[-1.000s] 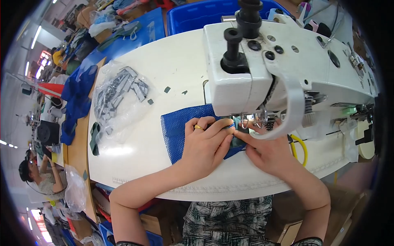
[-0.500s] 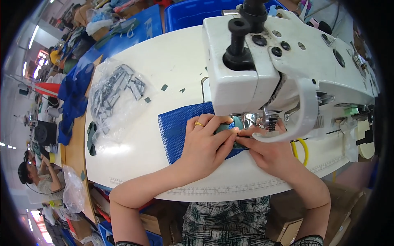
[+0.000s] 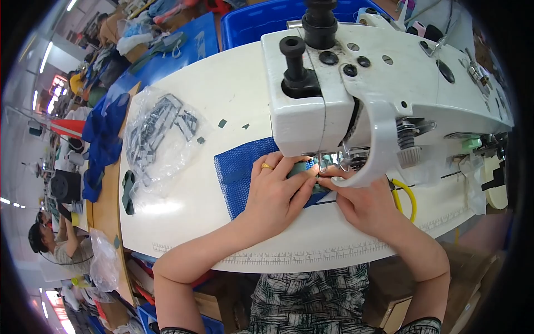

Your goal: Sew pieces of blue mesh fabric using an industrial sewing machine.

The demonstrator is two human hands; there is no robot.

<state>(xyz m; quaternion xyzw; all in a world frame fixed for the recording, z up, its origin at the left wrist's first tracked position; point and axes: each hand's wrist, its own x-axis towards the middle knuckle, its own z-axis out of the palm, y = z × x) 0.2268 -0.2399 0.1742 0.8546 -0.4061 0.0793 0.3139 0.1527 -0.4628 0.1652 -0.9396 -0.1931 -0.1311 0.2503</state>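
Observation:
A white sewing machine (image 3: 295, 128) stands over the white table, its presser foot (image 3: 328, 161) down at the work. Blue mesh fabric (image 3: 233, 178) lies beneath it, with a small green piece (image 3: 298, 168) at the foot. My left hand (image 3: 276, 197), wearing a yellow ring, presses the mesh and green piece with bent fingers, thumb and forefinger close to the foot. My right hand (image 3: 364, 203) grips the work at the fabric's right side, its fingertips partly hidden by the machine's white guard (image 3: 380, 153). Yellow-handled scissors (image 3: 410, 197) lie beside that hand.
A plastic bag (image 3: 158, 133) of grey pieces and a green scrap (image 3: 128, 192) lie on the left. Blue fabric (image 3: 103, 156) hangs over a wooden table edge. A blue crate (image 3: 239, 28) is at the back. A co-worker (image 3: 69, 245) sits at far left.
My fingers have shifted slightly around the green piece at the presser foot, the left thumb moving between positions. The camera view has shifted slightly; both hands remain on the fabric.

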